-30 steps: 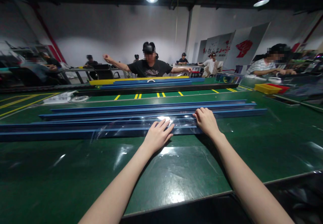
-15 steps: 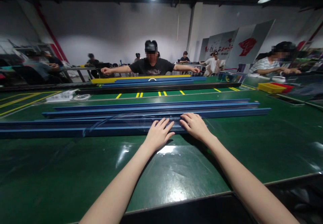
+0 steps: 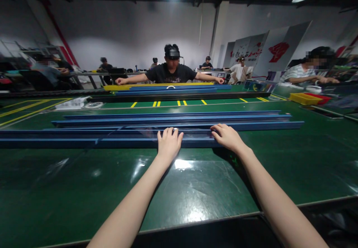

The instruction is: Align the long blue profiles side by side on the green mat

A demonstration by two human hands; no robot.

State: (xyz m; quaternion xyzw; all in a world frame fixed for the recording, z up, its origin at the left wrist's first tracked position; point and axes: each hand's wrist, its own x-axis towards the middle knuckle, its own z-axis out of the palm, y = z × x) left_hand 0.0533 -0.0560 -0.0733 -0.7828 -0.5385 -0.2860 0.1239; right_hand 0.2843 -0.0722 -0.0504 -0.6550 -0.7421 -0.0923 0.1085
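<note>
"Across the green table [image 3: 279, 169], where is the piece being handled?"

"Near side: a long blue rail [image 3: 128, 143] lies flat, running from the left edge of the view to the right hand [image 3: 227, 137]. Clear film [image 3: 96, 141] crosses it left of the hands, with a crease where it passes over."

"And the left hand [image 3: 169, 142]?"

"Palm down at the rail, its grip relaxed, fingers a little spread and thumb out to the side. It touches the rail or the film over it; I can't tell which."

"The right one?"

"Fingers bent over the rail's top, thumb lower down. Whether that grip pinches the film or only presses, I can't tell."

"What's beyond?"

"More blue rails [image 3: 179, 122] just behind, roughly parallel, then a black rail [image 3: 179, 97] farther off. Past those, a person in a dark T-shirt [image 3: 169, 75] stretches both arms wide behind a yellow rail [image 3: 159, 85]. Over to the right, a yellow tray [image 3: 304, 99] sits beside a red tray [image 3: 323, 99]."
</note>
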